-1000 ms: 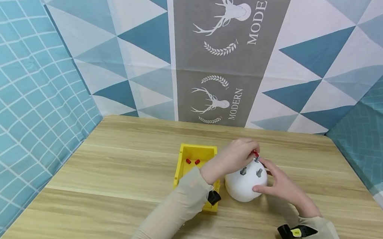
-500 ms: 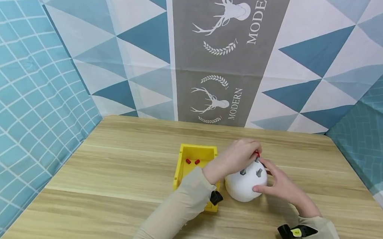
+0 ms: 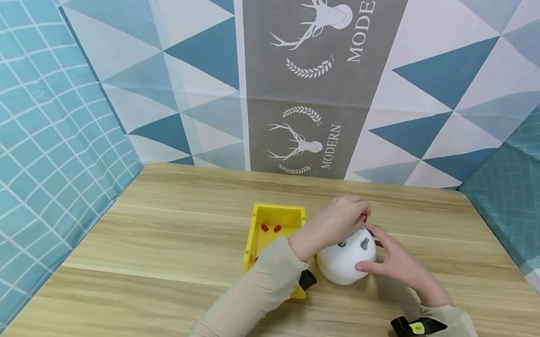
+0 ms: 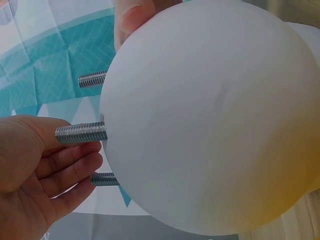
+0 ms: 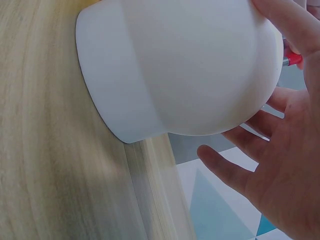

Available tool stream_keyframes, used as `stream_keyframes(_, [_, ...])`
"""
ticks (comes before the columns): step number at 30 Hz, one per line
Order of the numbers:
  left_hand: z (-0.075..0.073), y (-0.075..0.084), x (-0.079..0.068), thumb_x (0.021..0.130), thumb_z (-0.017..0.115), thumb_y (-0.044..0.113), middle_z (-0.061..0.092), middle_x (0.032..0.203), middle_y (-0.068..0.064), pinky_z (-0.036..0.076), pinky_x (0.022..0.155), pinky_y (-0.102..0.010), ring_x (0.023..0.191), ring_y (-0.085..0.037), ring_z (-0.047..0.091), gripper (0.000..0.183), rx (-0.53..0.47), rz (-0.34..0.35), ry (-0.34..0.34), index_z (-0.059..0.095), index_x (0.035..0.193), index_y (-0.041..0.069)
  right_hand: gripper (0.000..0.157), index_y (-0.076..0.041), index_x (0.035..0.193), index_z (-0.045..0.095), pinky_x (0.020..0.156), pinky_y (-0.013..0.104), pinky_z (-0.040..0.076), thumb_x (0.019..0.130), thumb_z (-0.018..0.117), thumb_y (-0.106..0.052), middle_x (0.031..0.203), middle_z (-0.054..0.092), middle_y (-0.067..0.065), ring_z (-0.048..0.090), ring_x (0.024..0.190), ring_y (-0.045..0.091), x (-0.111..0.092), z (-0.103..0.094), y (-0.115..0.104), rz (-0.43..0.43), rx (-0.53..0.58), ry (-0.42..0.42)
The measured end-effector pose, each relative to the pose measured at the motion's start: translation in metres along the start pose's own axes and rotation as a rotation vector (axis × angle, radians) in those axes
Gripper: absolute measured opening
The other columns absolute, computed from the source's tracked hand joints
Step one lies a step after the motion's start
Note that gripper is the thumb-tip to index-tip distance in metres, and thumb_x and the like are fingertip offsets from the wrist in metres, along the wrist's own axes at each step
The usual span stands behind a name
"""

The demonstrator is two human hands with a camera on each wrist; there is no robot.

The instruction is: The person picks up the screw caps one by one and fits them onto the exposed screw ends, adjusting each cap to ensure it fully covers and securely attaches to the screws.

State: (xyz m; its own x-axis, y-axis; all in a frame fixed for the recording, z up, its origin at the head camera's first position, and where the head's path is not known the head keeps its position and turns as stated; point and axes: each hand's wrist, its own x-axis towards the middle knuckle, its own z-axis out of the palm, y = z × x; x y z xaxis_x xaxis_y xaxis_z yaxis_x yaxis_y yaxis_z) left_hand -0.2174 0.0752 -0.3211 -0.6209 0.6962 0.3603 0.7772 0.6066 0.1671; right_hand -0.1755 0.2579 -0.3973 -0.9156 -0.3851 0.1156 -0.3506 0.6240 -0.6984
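Open surface (image 3: 164,245) stretches left of the box (image 3: 280,210) and right of the right hand (image 3: 398,260), with wide room to pass on both sides. A sleeve (image 3: 250,299) slants over the box's near part; its far end lies open from above. Bolts (image 3: 364,243) crowd the top of the dome (image 3: 340,266), the left hand (image 3: 327,225) bars its upper left, and a lane runs to its near face between the forearms.

White dome (image 3: 342,265) with metal bolts (image 4: 81,133) and red cap (image 5: 294,59)
The dome stands upright on the table (image 3: 159,244), right hand (image 3: 398,262) around its side; left hand (image 3: 329,223) pinches the cap at one bolt's tip.
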Motion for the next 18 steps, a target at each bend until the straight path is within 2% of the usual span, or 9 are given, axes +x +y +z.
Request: stream_keyframes(18, [0.0015, 0.0036, 0.0015, 0.089, 0.056, 0.017, 0.063, 0.094, 0.003, 0.045, 0.076, -0.012, 0.086, -0.008, 0.058, 0.013, 0.049, 0.014, 0.039, 0.067, 0.097, 0.013, 0.09, -0.003, 0.142, 0.023, 0.089, 0.061, 0.037, 0.073, 0.075, -0.029, 0.141, 0.031, 0.021, 0.041, 0.119, 0.044, -0.0003, 0.0003, 0.0004, -0.033, 0.008, 0.012])
